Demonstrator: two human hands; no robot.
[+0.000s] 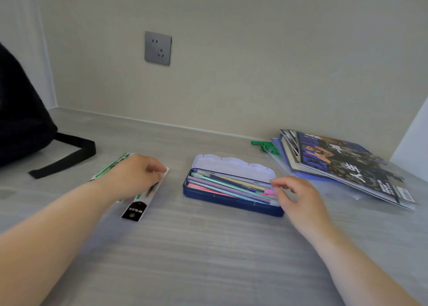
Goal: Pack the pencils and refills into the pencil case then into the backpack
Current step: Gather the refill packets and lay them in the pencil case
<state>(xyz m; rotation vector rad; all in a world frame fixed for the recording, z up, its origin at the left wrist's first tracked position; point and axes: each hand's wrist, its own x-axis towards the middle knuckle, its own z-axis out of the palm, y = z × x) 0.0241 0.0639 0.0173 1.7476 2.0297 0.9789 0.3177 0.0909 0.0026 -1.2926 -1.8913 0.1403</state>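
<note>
While pencils [228, 186] fill the case [231, 200], left hand [134, 176] touches refills [141, 201].

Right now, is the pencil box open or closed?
Open. The pencil case has its lid tipped back toward the wall, and the colored pencils inside it show.

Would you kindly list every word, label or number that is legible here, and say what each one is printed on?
Refill pack, black header card: white brand print, upside down and blurred; not readable.
Top magazine: large white characters, seemingly "人生"; the smaller print is blurred.
Magazine barcode: digits too small to read.
Wall socket: no text visible.
Pencil case and backpack: no text visible.
</note>
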